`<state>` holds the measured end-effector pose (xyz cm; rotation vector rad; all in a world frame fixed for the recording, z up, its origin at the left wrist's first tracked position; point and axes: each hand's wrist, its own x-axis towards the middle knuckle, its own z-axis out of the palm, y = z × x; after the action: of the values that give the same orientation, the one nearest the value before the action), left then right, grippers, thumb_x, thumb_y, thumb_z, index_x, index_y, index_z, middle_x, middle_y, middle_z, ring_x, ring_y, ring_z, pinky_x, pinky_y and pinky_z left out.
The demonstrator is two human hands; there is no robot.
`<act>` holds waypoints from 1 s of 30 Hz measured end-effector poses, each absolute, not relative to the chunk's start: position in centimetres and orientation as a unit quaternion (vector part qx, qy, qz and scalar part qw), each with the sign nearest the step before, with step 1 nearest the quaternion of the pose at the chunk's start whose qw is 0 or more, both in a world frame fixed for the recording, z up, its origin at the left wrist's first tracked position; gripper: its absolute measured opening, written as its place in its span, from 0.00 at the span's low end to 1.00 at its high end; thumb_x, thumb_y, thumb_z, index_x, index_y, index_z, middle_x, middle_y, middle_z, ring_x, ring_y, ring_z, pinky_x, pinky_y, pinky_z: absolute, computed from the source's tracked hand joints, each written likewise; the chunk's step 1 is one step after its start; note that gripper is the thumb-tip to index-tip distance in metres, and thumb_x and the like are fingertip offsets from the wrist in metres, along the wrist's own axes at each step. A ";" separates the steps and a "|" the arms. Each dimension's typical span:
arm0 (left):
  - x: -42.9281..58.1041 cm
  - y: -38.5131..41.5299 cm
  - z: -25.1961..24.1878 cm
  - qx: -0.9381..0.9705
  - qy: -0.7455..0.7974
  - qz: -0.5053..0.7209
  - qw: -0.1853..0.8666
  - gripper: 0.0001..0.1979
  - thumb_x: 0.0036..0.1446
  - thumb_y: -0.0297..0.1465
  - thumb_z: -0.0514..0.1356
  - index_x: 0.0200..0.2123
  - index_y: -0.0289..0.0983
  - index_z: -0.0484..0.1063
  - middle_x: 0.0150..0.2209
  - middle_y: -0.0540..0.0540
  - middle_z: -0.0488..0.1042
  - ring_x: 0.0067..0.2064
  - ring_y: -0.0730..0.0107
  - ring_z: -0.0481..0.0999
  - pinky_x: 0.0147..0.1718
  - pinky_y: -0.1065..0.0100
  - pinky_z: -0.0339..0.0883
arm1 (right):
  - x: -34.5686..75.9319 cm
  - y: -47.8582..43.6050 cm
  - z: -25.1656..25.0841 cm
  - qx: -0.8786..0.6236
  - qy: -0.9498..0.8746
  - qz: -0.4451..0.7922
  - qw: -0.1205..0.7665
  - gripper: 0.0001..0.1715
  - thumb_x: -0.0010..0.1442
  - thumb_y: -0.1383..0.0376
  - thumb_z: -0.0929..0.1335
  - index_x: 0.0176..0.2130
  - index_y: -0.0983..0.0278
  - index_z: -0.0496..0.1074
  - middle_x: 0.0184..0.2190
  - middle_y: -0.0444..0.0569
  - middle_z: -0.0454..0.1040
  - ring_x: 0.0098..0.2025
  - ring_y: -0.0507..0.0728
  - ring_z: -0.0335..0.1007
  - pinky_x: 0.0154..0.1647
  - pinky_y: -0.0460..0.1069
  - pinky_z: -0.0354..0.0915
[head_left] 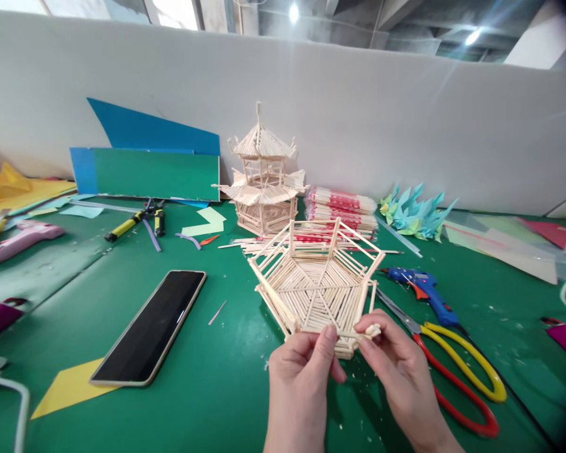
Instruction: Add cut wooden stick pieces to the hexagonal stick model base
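Observation:
In front of me is a polygonal wooden stick frame with a floor of sticks laid in a spider-web pattern and short posts around its rim. My left hand pinches a thin wooden stick lying along the frame's near side. At that stick's right end, the fingers of my right hand are closed near the near right corner post. Behind the frame stands a tiered pagoda made of similar sticks, with a pointed roof.
Right of the frame lie a blue glue gun and scissors with red and yellow handles. A phone rests at left on yellow paper. Stick bundles and blue paper leaves are near the white partition. Pliers lie farther left.

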<state>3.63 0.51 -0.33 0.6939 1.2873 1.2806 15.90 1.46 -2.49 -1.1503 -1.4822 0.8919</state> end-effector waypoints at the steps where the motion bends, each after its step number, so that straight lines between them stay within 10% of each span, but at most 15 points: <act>1: 3.7 0.5 -0.3 0.293 0.546 0.548 0.562 0.20 0.48 0.38 0.61 0.10 0.36 0.64 0.12 0.52 0.61 0.20 0.75 0.58 0.23 0.72 0.52 | 15.9 1.5 -2.4 -0.477 -0.616 0.367 0.509 0.03 0.60 0.64 0.62 0.34 0.59 0.65 0.30 0.41 0.59 0.28 0.50 0.56 0.26 0.44 0.55; 30: 3.8 0.7 -1.4 0.249 0.527 0.567 0.582 0.15 0.38 0.40 0.67 0.17 0.33 0.71 0.13 0.52 0.66 0.19 0.78 0.60 0.20 0.76 0.55 | 16.7 1.9 -3.2 -0.449 -0.625 0.370 0.520 0.06 0.58 0.65 0.64 0.39 0.58 0.67 0.32 0.43 0.60 0.30 0.51 0.57 0.30 0.45 0.56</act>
<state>3.81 0.67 -1.39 0.5811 1.2316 1.3243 16.70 1.95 -3.23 -1.0773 -1.4991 0.8881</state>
